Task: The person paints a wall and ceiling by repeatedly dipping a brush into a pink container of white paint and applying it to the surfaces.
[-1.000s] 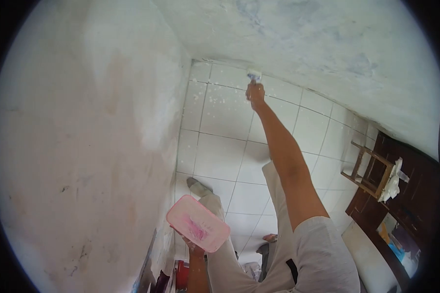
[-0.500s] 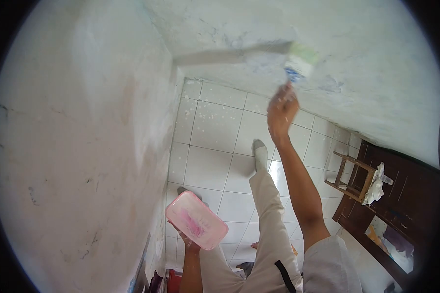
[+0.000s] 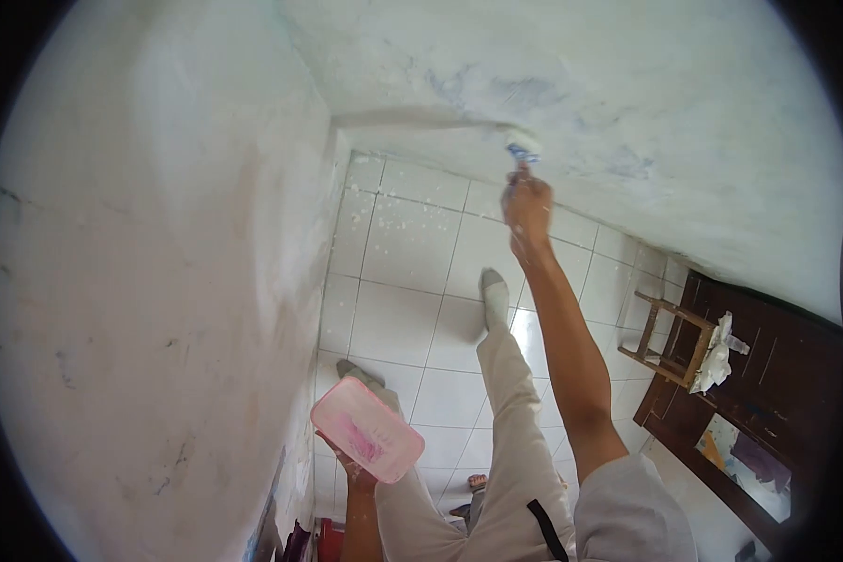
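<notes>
My right hand (image 3: 529, 208) is closed round the handle of a paintbrush (image 3: 523, 147) with a blue-and-white ferrule. The brush is at the far wall (image 3: 628, 103), its bristles blurred and seemingly against the surface. Bluish-grey patches show through the pale coat around it. Low on the left, my left hand (image 3: 351, 461) grips a pink plastic tub (image 3: 369, 431) from underneath and the side. Whitish paint coats the inside of the tub, with a bright pink patch showing on its bottom. Most of the left fingers are hidden beneath it.
White floor tiles (image 3: 407, 323) carry paint drips near the corner. A stained left wall (image 3: 150, 309) rises close by. At right, a wooden stool (image 3: 670, 342) with a crumpled white bag (image 3: 715, 356) stands beside dark wooden furniture (image 3: 768, 375). Another person's foot (image 3: 478, 481) shows behind my legs.
My right hand and the paintbrush have moved down and left along the wall. The tub in my left hand has shifted slightly down and left.
</notes>
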Action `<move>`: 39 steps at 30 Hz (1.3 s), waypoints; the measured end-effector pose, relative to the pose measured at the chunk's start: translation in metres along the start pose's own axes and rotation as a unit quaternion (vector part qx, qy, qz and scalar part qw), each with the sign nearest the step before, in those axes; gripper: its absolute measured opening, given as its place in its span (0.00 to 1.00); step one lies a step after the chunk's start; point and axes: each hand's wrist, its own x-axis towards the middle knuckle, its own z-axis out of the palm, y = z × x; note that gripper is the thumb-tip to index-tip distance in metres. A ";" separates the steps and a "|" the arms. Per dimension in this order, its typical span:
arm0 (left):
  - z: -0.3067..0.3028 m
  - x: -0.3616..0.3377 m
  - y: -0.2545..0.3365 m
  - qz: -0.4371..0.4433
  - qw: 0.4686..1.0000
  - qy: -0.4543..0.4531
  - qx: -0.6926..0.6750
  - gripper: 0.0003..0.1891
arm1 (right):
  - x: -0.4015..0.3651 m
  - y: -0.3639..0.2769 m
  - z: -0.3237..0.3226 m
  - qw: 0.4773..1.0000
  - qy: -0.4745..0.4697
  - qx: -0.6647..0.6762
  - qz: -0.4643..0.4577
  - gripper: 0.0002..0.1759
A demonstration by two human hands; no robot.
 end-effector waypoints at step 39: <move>-0.049 0.019 -0.013 0.026 1.000 0.009 -0.008 0.41 | 0.053 0.120 0.010 0.961 0.034 -0.264 -0.072 0.27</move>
